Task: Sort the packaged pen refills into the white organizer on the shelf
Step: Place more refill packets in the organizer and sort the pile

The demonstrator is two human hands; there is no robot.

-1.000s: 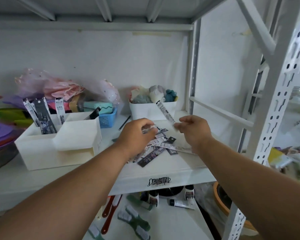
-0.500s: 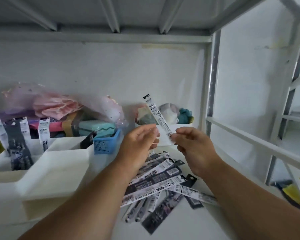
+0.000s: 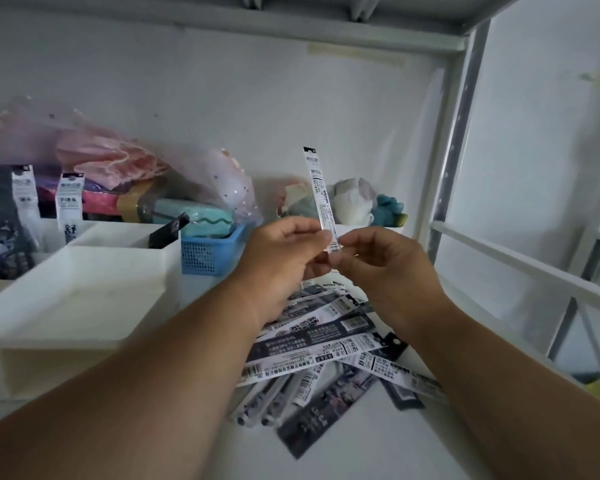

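Packaged pen refill (image 3: pixel 321 199): one narrow white packet stands nearly upright above the shelf (image 3: pixel 361 441), its lower end pinched between both hands. The left hand (image 3: pixel 284 258) grips it with thumb and curled fingers from the left; the right hand (image 3: pixel 388 271) pinches the same end from the right. The bottom tip of the packet is hidden behind the fingertips.

Loose refill packets (image 3: pixel 326 351): a fanned pile, black and white, lies flat on the shelf below the hands. Both forearms cover part of it, so the count cannot be told. Print on the packets is too small to read.

White organizer (image 3: pixel 84 292): it sits on the shelf to the left, cut off by the frame edge. Several packets (image 3: pixel 70 202) stand upright in its rear compartments; a dark one (image 3: pixel 168 228) leans in the right rear compartment. The near compartment interior is not visible.

Behind the organizer: a blue basket (image 3: pixel 208 252) and a pink plastic bag (image 3: pixel 118 161), blurred. A white bin (image 3: pixel 368 230) with soft items stands behind the hands, mostly hidden.
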